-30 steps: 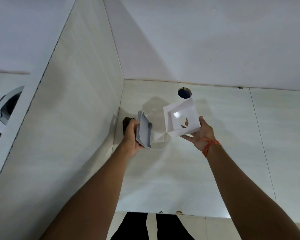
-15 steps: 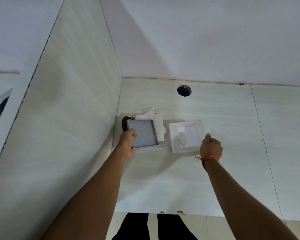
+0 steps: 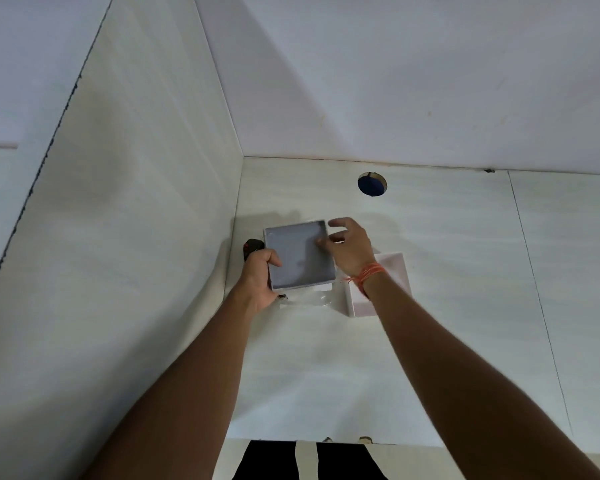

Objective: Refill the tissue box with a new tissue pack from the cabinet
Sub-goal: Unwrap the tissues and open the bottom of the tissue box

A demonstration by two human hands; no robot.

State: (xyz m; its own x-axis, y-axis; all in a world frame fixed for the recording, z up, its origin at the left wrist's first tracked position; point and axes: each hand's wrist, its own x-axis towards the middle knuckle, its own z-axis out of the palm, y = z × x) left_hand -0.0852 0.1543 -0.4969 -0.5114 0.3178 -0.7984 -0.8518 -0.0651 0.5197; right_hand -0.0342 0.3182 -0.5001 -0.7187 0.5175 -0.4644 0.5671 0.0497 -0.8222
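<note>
Near the counter's (image 3: 430,341) back-left corner, left hand (image 3: 257,282) grips the grey tray (image 3: 300,256); right hand (image 3: 349,247), half open, touches it. Lid (image 3: 392,271) remains off, so closing is left.

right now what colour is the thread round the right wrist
Orange, a thread band tied around the right wrist, shown clearly in the head view.

Two hands are showing: the left hand (image 3: 258,282) and the right hand (image 3: 349,247). One grey tray (image 3: 300,258) is sitting between them. One white lid (image 3: 388,285) is lying to the right. One clear wrapper (image 3: 309,300) is peeking out below the tray. One dark object (image 3: 253,245) is sitting by the wall. One round hole (image 3: 372,183) is showing in the counter (image 3: 326,375). One orange wristband (image 3: 369,273) is circling the right wrist.
</note>
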